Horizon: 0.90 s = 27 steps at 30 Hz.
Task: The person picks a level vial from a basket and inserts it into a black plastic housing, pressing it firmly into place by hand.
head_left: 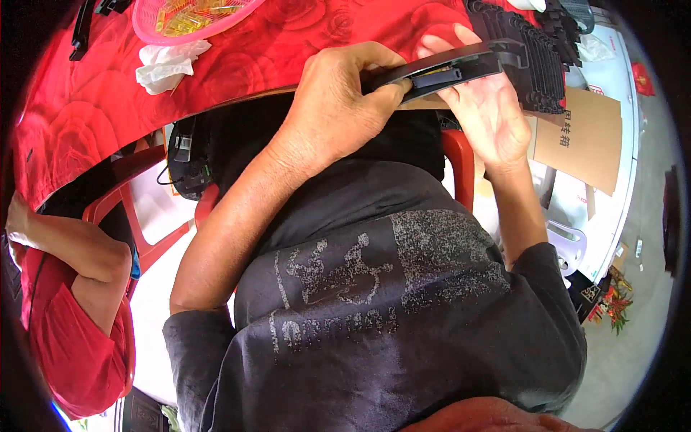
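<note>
My left hand (338,101) is closed around one end of a long, narrow black plastic part (450,57), its thumb pressed against the near side. The part is held above the near edge of the table and points to the right. A slot runs along it, with a dark blue-black strip and a bit of yellow inside. My right hand (493,119) is open at the part's far end, palm showing and fingers stretched out behind it. Whether that palm touches the part, I cannot tell.
Beside my right hand, a row of similar black parts (536,72) lies on the red rose-patterned tablecloth (252,61). A pink basket (142,29) holds yellow see-through pieces, near a crumpled white tissue (167,66). A cardboard box (586,140) stands right; another person's arm (79,248) shows left.
</note>
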Motion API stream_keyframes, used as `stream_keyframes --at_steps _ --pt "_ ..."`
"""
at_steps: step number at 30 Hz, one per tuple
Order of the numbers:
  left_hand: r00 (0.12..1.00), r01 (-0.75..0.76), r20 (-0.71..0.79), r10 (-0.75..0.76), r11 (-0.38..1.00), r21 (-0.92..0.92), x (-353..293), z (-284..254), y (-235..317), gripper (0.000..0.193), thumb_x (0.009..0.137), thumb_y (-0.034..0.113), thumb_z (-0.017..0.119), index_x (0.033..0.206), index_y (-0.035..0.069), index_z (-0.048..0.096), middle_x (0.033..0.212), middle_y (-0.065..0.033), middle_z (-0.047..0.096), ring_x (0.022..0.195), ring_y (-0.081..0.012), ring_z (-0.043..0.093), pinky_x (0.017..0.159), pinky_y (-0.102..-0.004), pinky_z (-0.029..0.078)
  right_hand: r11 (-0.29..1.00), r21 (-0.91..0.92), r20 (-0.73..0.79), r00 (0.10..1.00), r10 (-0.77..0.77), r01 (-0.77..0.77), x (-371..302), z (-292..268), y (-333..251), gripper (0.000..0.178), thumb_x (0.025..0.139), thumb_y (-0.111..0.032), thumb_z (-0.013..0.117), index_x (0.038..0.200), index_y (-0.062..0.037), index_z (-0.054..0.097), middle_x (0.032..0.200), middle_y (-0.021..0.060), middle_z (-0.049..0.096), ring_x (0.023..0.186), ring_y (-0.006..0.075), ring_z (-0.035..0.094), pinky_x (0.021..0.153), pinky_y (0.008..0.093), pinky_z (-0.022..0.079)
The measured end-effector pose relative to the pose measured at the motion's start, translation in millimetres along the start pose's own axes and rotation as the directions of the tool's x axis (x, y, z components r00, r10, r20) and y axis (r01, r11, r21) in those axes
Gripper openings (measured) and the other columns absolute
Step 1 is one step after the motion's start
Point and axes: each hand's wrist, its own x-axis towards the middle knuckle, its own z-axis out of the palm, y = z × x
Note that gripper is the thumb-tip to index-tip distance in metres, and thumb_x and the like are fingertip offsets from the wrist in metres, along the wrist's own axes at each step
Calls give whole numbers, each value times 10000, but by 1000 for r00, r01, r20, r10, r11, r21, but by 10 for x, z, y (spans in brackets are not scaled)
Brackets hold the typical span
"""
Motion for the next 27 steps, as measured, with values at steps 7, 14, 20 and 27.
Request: stream_keyframes --at_steps 7,14,20,27 --pt "997 -78 -31 77 996 -53 81 301 95 209 868 48 692 1052 -40 645 831 -29 675 768 -66 608 691 -231 501 928 278 -88 969 -232 248 311 -147 -207 895 849 -642 570 1324 99 413 1270 240 534 1191 342 531 1111 480 359" --pt "994 -112 9 112 993 -48 79 525 170 207 867 6 632 1064 -44 598 760 -66 649 689 -75 589 628 -246 487 918 276 13 954 -300 285 464 -395 -184 729 886 -686 459 1086 10 547 839 64 498 683 147 437 653 293 422" --pt "991 -131 1 131 987 -90 100 648 103 199 866 -4 617 1060 -40 593 750 -76 648 659 -95 597 609 -249 476 914 358 104 964 -243 192 498 -499 -206 652 872 -655 519 1014 -19 547 840 61 505 694 146 459 622 271 414" --pt "989 -150 21 149 987 52 24 765 179 199 868 -17 597 1064 -45 573 704 -126 619 614 -132 602 592 -278 482 918 374 77 982 -171 130 398 -607 -192 611 866 -625 561 998 -29 536 827 61 494 689 148 459 622 274 416"
